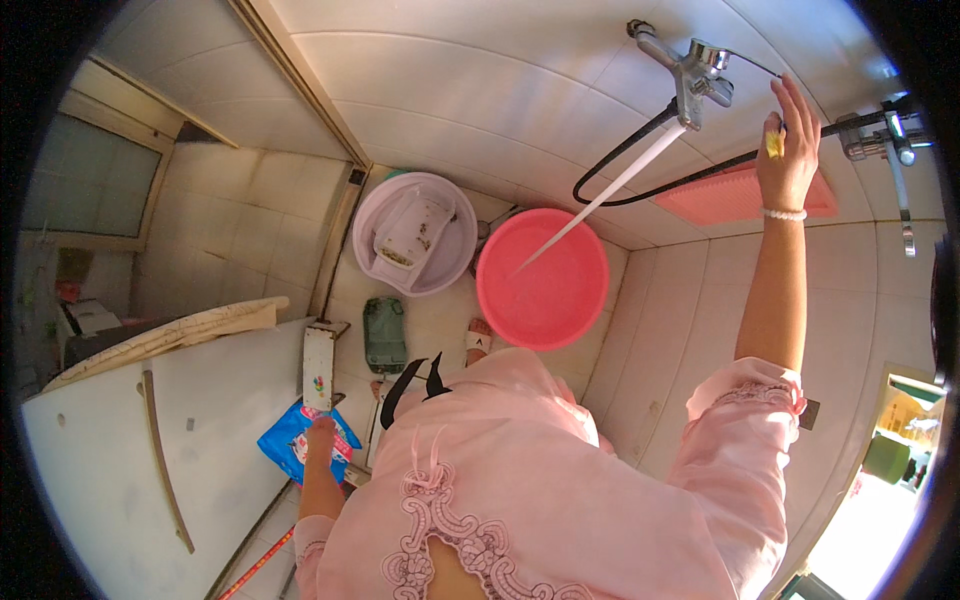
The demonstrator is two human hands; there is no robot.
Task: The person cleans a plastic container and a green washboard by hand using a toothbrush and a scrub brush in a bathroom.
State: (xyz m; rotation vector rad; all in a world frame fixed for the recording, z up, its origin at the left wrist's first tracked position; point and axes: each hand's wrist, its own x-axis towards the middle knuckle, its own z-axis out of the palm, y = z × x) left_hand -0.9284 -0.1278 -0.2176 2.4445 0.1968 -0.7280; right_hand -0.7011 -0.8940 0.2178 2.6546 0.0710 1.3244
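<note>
Water pours from the chrome wall-mounted mixer tap (694, 79) in a stream into the pink plastic basin (551, 292) on the floor. To the right of the tap, my right hand (789, 146) is raised beside its thin lever, fingers extended, with something small and yellow at the thumb; whether the fingertips touch the lever I cannot tell. At lower left, my left hand (321, 429) is at a blue plastic bag (283, 439) with printing, below a narrow white board. Its fingers are mostly hidden, so its hold on the bag is unclear.
A pale basin (363, 232) holding a smaller tub with dark debris stands left of the pink one. Nearby are a green plastic stool or tray (384, 335) and my sandalled foot. A black shower hose (626, 135) loops under the tap, before a pink ribbed washboard (709, 196). A white door (97, 420) stands left.
</note>
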